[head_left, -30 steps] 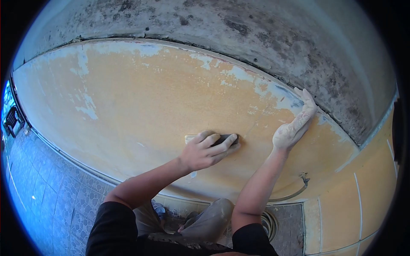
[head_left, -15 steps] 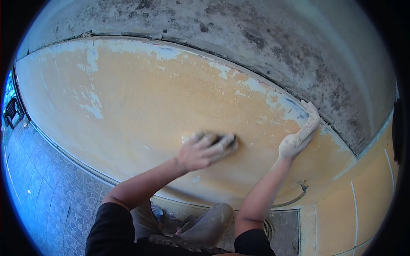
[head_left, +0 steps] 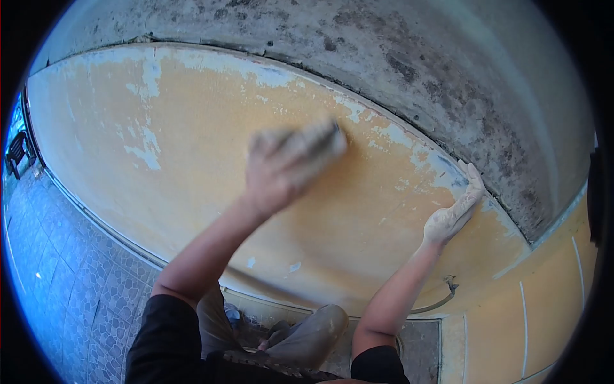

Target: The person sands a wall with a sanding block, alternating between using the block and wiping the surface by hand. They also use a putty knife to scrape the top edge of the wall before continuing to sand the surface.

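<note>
The left hand [head_left: 279,165], blurred, has its fingers bent over a dark block [head_left: 335,131], gripping it against the peeling yellow wall [head_left: 198,160], below the wall's upper edge. The right hand [head_left: 455,208], coated in pale dust, rests on the wall farther right, fingers straight and close together, tips at that edge. Below it, a hose [head_left: 435,309] hangs from a tap [head_left: 451,282].
</note>
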